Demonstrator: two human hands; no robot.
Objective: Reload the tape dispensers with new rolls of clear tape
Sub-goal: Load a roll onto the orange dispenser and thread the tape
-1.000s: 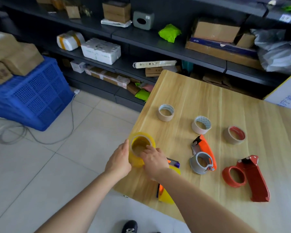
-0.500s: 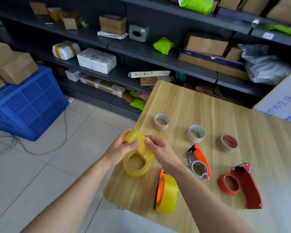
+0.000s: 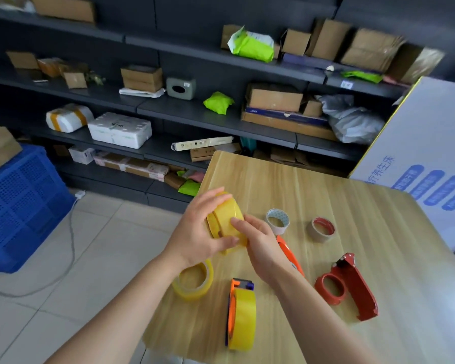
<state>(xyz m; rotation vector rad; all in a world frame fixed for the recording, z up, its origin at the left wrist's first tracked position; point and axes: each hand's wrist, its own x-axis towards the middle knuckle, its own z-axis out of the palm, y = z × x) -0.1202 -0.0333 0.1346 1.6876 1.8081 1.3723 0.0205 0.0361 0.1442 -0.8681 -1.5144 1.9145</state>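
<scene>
**Fresh roll lifted clear, second roll left on the table**

Head view: Both hands held one yellow-tinted clear roll (image 3: 227, 222) above the near-left part of the table (image 3: 352, 206). The left hand (image 3: 197, 232) cupped its left face, fingers wrapped over the rim and thumb pressed along the lower edge. The right hand (image 3: 258, 240) had its fingers closed on the roll's right side, one fingertip (image 3: 234, 222) laid on the outer winding, probably feeling for the tape's loose end.

Half a second before, two rolls sat together between the hands; now they were parted. The other spare roll (image 3: 193, 281) lay flat near the table's left edge, just below the left wrist. So one roll had been singled out for loading, but none had gone onto a dispenser in this step.

Near the front edge an orange dispenser (image 3: 241, 316) stood on its side, already carrying a full roll. The red dispenser (image 3: 348, 286) lay empty to the right, well apart from the hands. A second orange dispenser (image 3: 290, 254) was mostly hidden behind the right wrist; whether it held a core could not be told. Two spent cores (image 3: 277, 221) (image 3: 322, 229) lay farther back.
</scene>
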